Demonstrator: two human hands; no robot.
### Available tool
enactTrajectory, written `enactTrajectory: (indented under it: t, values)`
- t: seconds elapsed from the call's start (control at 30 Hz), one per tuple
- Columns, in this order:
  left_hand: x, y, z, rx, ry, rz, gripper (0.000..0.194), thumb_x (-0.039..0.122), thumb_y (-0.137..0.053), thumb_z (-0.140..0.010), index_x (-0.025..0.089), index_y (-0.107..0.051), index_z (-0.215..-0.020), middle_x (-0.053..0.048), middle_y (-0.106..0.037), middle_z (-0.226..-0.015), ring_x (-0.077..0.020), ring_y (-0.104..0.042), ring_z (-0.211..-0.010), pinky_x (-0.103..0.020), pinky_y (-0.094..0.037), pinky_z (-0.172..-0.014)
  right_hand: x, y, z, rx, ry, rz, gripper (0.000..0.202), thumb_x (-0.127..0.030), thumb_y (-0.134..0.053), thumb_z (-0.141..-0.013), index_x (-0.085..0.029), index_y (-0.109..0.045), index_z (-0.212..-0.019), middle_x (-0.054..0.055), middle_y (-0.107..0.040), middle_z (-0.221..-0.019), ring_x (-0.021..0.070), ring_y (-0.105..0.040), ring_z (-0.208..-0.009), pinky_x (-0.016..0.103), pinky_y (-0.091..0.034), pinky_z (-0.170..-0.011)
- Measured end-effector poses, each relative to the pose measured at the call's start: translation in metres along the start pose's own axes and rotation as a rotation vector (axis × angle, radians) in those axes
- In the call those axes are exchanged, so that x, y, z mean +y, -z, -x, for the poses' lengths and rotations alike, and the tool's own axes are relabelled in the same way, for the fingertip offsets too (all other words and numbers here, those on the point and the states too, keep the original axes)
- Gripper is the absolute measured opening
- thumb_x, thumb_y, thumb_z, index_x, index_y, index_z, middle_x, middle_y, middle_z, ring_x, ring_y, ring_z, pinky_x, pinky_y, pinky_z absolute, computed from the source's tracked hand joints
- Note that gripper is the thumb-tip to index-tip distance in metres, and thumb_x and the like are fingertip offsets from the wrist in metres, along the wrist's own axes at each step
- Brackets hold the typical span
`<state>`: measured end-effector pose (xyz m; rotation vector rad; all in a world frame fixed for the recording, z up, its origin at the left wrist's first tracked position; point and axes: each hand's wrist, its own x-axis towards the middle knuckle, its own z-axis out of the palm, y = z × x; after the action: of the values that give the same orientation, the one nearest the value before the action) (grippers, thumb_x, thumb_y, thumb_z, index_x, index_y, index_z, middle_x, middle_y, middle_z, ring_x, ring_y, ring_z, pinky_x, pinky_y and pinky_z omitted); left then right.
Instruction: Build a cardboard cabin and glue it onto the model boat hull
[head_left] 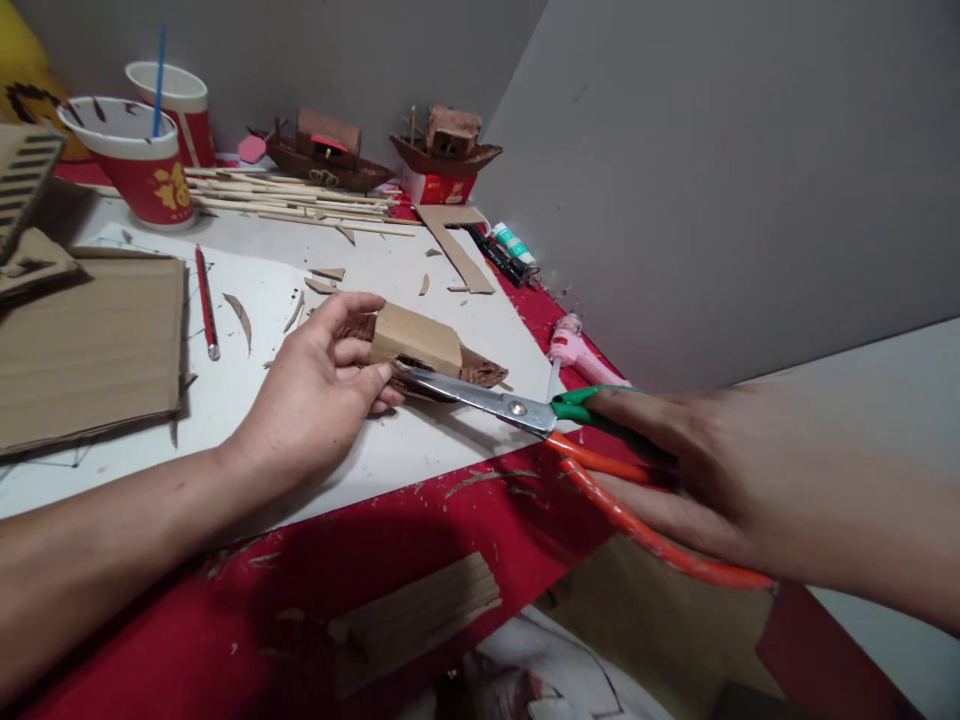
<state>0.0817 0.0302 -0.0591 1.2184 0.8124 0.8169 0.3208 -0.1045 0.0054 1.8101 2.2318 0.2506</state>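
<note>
My left hand (322, 375) grips a small cardboard model boat (480, 366) by its left end, thumb in front and fingers behind. The boat has a brown hull and a tan curved cardboard roof (424, 338). In my right hand (697, 460) is a pair of scissors (487, 400) with one green and one orange handle. Their blades point left, and the tips reach a dark opening at the roof's near edge, close to my left thumb. Whether the tips are inside it or only touching, I cannot tell.
Two finished boats (330, 150) stand at the back, behind thin wooden sticks (300, 200). Paper cups (135, 165), cardboard sheets (90, 340) and a red pencil (206, 305) lie left. A pink glue gun (581, 350) rests right. Cardboard scraps (238, 318) dot the white paper.
</note>
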Motion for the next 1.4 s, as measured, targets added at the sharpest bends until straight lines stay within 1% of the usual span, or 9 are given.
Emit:
enactTrajectory:
  t: [0.2,0.43,0.67,0.73,0.87,0.97,1.07,1.27,1.4]
  values:
    - [0.0,0.0,0.001,0.009,0.026,0.013,0.042,0.0,-0.057,-0.081,0.021,-0.05,-0.117,0.002,-0.064,-0.069,-0.0117,-0.066,-0.056,-0.021,-0.054,-0.054,0.0,-0.006,-0.003,0.079,0.084,-0.106,0.06,-0.062,-0.024,-0.096,-0.019,-0.064,-0.082,0.0,-0.053,-0.045,0.0148,-0.044,-0.033,0.03,-0.027,-0.04]
    - [0.0,-0.001,0.0,0.014,0.015,0.022,0.042,-0.002,-0.057,-0.079,0.021,-0.052,-0.114,0.002,-0.065,-0.073,-0.01,-0.065,-0.053,-0.02,-0.054,-0.052,-0.004,-0.018,0.004,0.086,0.111,-0.119,0.061,-0.062,-0.027,-0.097,-0.014,-0.065,-0.097,-0.001,-0.052,-0.045,0.0163,-0.047,-0.035,0.031,-0.026,-0.042]
    - [0.001,-0.001,0.001,0.008,0.019,-0.002,0.044,0.0,-0.058,-0.08,0.02,-0.051,-0.118,0.002,-0.065,-0.069,-0.0121,-0.066,-0.055,-0.021,-0.055,-0.053,-0.008,-0.01,0.002,0.054,0.087,0.017,0.056,-0.057,-0.024,-0.097,-0.015,-0.061,-0.097,0.004,-0.061,-0.055,0.0212,-0.056,-0.04,0.031,-0.027,-0.042]
    - [0.001,-0.001,0.002,0.005,0.026,0.003,0.044,0.0,-0.058,-0.08,0.02,-0.051,-0.119,0.002,-0.065,-0.069,-0.0131,-0.067,-0.056,-0.022,-0.055,-0.054,-0.009,-0.009,0.001,0.063,0.089,0.027,0.057,-0.057,-0.022,-0.097,-0.016,-0.061,-0.095,0.005,-0.062,-0.054,0.0215,-0.055,-0.039,0.031,-0.026,-0.043]
    - [0.001,-0.001,0.003,0.003,0.026,-0.002,0.045,0.001,-0.058,-0.08,0.021,-0.051,-0.119,0.002,-0.065,-0.07,-0.0132,-0.068,-0.057,-0.023,-0.056,-0.055,-0.008,-0.012,0.001,0.072,0.082,-0.011,0.061,-0.061,-0.021,-0.096,-0.017,-0.063,-0.087,0.002,-0.053,-0.044,0.019,-0.046,-0.035,0.03,-0.022,-0.044]
    - [0.0,-0.001,0.002,-0.002,0.015,-0.014,0.043,0.002,-0.058,-0.08,0.021,-0.051,-0.118,0.001,-0.065,-0.073,-0.0127,-0.067,-0.057,-0.023,-0.056,-0.055,-0.007,-0.015,0.002,0.066,0.101,-0.052,0.062,-0.062,-0.022,-0.096,-0.017,-0.062,-0.087,0.002,-0.053,-0.045,0.0177,-0.046,-0.036,0.03,-0.022,-0.044]
    - [-0.001,-0.001,0.002,-0.011,0.011,-0.019,0.042,0.002,-0.058,-0.08,0.021,-0.051,-0.117,0.0,-0.066,-0.078,-0.0118,-0.067,-0.056,-0.022,-0.055,-0.054,-0.007,-0.015,0.002,0.073,0.107,-0.045,0.063,-0.063,-0.02,-0.097,-0.017,-0.062,-0.085,0.002,-0.054,-0.045,0.0181,-0.049,-0.035,0.03,-0.024,-0.043]
    - [0.0,-0.001,0.001,-0.022,0.003,-0.028,0.043,0.002,-0.057,-0.079,0.021,-0.05,-0.117,0.0,-0.066,-0.079,-0.0105,-0.066,-0.056,-0.022,-0.054,-0.054,-0.01,0.001,0.002,-0.028,0.081,-0.024,0.061,-0.059,-0.015,-0.097,-0.019,-0.06,-0.083,0.005,-0.06,-0.049,0.0223,-0.057,-0.037,0.032,-0.034,-0.037]
    - [0.002,-0.001,0.001,-0.021,0.0,-0.032,0.044,0.001,-0.056,-0.078,0.02,-0.05,-0.118,0.001,-0.065,-0.077,-0.0098,-0.065,-0.056,-0.021,-0.053,-0.054,-0.008,0.008,0.015,-0.066,0.015,-0.032,0.06,-0.066,-0.021,-0.092,-0.023,-0.062,-0.08,0.006,-0.064,-0.053,0.0216,-0.059,-0.038,0.033,-0.04,-0.036]
